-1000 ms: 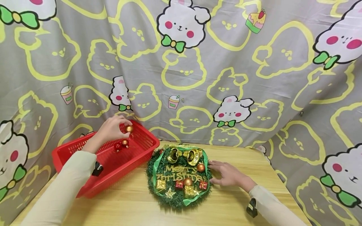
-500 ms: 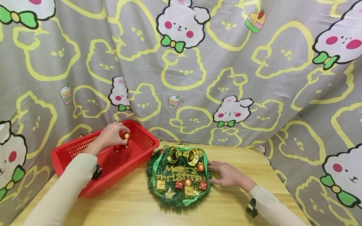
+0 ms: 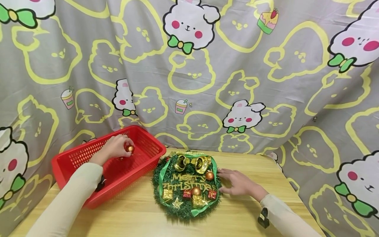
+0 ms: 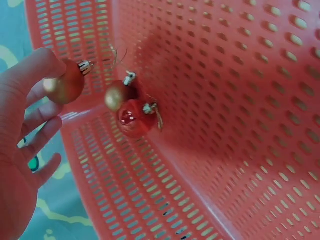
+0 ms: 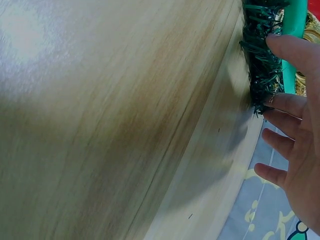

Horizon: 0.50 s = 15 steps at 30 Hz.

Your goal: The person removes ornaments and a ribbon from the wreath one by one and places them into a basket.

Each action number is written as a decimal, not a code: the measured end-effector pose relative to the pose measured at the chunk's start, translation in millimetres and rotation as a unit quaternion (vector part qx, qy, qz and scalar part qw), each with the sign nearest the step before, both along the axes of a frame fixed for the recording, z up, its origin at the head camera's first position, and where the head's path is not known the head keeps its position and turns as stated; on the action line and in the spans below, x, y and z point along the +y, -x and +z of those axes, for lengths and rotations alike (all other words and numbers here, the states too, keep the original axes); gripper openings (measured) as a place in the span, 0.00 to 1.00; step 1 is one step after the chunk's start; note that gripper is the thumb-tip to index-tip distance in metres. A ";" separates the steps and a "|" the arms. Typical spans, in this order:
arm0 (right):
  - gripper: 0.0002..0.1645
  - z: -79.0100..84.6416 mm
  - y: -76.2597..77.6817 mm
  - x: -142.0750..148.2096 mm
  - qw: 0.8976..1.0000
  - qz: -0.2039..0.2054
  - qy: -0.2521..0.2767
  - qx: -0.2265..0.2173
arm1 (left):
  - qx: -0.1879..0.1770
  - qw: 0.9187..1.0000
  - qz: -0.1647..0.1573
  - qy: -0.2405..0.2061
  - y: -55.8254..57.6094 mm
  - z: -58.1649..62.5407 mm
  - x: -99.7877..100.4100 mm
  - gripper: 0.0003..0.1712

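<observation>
Thumb and fingertip of my left hand pinch a matte gold Christmas ball over the far end of the red plastic basket. Below it in the left wrist view, another gold ball and a shiny red ball lie inside the basket, each with a cap and loop. My right hand rests its extended fingers against the right edge of a green tinsel wreath. The wreath bears gold bells, gold "Merry Christmas" lettering, gift boxes, stars, a green ribbon and two gold balls.
A wooden table carries both the basket and the wreath. The basket stands slanted on the left, its wall close to the wreath. A grey curtain printed with rabbits hangs behind the table and along both sides.
My left hand has lowered the gold ball deeper into the basket and slightly leftward, covering the balls lying there in the head view. The right hand and the wreath have stayed in place.
</observation>
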State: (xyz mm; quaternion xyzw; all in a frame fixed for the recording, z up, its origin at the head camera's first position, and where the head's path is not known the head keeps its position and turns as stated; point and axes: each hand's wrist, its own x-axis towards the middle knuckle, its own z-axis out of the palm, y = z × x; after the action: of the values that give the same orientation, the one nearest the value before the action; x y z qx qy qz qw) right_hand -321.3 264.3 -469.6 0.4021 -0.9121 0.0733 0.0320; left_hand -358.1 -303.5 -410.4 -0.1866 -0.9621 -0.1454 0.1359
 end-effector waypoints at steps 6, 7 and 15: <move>0.42 0.5 -0.2 -0.6 1.000 0.010 0.004 0.002 | -0.019 1.000 -0.002 0.006 -2.1 -5.5 -4.1 0.15; 0.42 0.6 -0.2 -0.8 1.000 0.011 0.004 0.004 | -0.021 1.000 -0.001 0.007 -2.5 -6.2 -4.8 0.15; 0.43 0.9 -1.2 -2.1 1.000 0.004 0.000 -0.001 | -0.020 0.999 -0.010 0.029 -4.1 -11.9 -10.1 0.14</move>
State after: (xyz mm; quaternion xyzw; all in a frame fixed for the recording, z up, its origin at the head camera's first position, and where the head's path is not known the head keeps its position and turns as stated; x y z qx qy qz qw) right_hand -320.1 262.2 -468.7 0.4059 -0.9104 0.0738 0.0303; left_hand -354.0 -313.5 -422.4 -0.1971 -0.9665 -0.1228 0.1096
